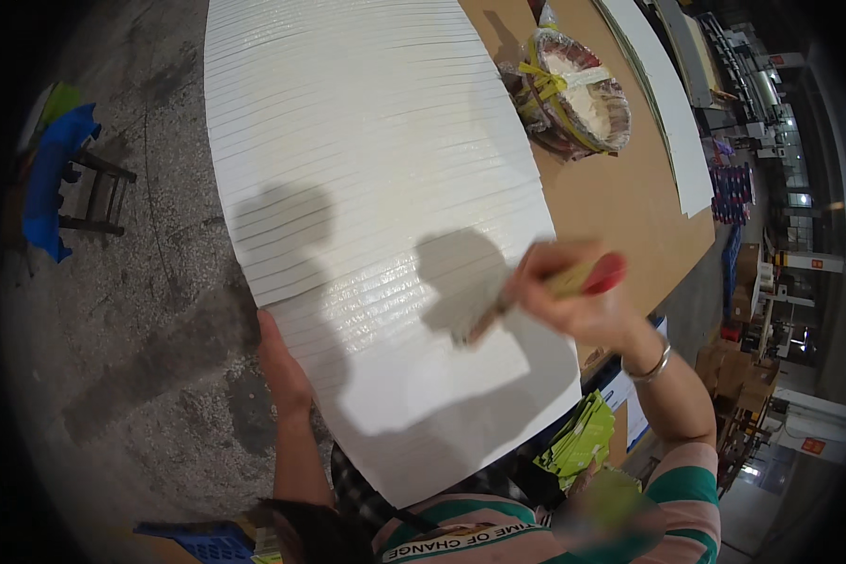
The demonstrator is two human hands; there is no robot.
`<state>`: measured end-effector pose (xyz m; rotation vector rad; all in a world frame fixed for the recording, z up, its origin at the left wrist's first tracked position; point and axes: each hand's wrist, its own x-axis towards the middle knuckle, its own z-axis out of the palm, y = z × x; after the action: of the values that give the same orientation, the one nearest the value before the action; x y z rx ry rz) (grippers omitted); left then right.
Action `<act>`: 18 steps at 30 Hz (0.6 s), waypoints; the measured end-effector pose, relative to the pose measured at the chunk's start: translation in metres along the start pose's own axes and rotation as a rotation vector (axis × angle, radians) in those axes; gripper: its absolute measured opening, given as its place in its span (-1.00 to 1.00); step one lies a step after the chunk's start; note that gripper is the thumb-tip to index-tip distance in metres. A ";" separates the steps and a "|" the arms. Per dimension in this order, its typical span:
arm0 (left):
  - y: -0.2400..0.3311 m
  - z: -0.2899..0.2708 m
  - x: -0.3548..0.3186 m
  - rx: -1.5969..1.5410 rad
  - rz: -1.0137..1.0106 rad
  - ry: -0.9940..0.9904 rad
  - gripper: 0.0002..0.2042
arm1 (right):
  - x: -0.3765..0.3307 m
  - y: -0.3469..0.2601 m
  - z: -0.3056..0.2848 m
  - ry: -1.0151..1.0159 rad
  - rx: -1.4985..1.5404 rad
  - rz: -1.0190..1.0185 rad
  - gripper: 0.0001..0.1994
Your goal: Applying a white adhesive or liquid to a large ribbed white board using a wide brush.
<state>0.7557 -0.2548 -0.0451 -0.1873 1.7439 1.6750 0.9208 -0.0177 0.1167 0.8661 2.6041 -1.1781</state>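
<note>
A long pile of overlapping white sheets (376, 188) runs away from me, each edge showing as a thin line. Part of its surface shines as if wet. My right hand (573, 291) grips a brush (603, 273) with a yellowish, red-ended handle. The bristles, blurred, are at the sheets' near half, where shadows fall. Against the near left edge of the sheets lies my left hand (287, 367), its fingers stretched along that edge. Beyond my right hand, a plastic-lined bucket (573, 99) with a yellow tie contains a white paste.
The brown tabletop (658, 244) extends to the right of the sheets, with white boards (672, 141) at its far side. Green printed papers (578, 442) lie near my right elbow. On the speckled floor at left stands a stool (99, 193) beside blue covering (52, 183).
</note>
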 end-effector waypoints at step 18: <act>0.004 -0.007 0.000 -0.054 0.006 0.064 -0.39 | 0.073 0.026 -0.051 0.300 0.428 -0.005 -0.81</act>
<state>0.7513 -0.2606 -0.0424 -0.2633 1.7483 1.7391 0.8805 0.0650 0.1084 1.1945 2.6121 -1.7711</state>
